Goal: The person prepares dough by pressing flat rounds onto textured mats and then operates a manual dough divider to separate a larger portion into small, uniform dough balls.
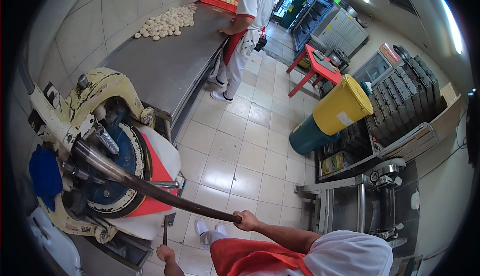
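Observation:
My right hand (247, 221) is closed around the free end of a long, dark metal lever (175, 200). The lever rises from a cream-painted, chipped dough divider (107, 88) on the left, with a round blue head (112, 173). Lower down, my left hand (166, 253) is wrapped around a thin upright rod (165, 231) beside the machine. Under the head, a red sheet (152, 176) and a white round-edged plate (167, 158) stick out. Whatever lies beneath the head is hidden.
A co-worker (255, 16) stands at a long grey worktable (165, 66) bearing many dough balls (167, 22) and a red crate (220, 1). At right are a yellow bin (342, 103) on a green one (310, 136), a red table (320, 68) and stacked dark pans (405, 96).

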A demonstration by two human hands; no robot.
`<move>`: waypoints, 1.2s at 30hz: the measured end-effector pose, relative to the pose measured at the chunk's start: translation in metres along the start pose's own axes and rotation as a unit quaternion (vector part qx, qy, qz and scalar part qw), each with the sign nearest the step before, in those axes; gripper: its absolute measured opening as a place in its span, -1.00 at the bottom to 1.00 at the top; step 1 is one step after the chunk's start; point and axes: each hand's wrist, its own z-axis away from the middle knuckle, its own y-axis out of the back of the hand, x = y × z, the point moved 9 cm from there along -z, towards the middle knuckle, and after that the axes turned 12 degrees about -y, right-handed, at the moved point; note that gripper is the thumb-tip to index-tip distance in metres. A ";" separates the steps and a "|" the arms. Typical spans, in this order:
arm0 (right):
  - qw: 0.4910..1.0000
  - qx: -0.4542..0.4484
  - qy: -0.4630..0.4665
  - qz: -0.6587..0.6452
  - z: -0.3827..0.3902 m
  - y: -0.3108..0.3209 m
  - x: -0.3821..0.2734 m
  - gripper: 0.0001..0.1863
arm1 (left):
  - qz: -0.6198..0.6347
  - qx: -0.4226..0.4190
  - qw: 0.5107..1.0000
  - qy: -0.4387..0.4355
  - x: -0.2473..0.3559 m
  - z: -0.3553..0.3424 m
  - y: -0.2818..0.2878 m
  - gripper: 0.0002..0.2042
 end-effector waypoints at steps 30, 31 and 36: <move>1.000 0.001 0.000 0.000 0.002 0.000 0.000 -0.84 | 0.012 0.000 1.000 0.015 -0.002 -0.003 -0.006 -0.92; 1.000 -0.002 0.000 0.001 0.001 -0.001 0.000 -0.84 | 0.008 0.006 1.000 0.015 -0.004 -0.003 -0.005 -0.92; 1.000 -0.001 0.009 0.000 0.000 -0.003 0.002 -0.84 | 0.002 0.005 1.000 0.007 -0.003 -0.003 -0.004 -0.92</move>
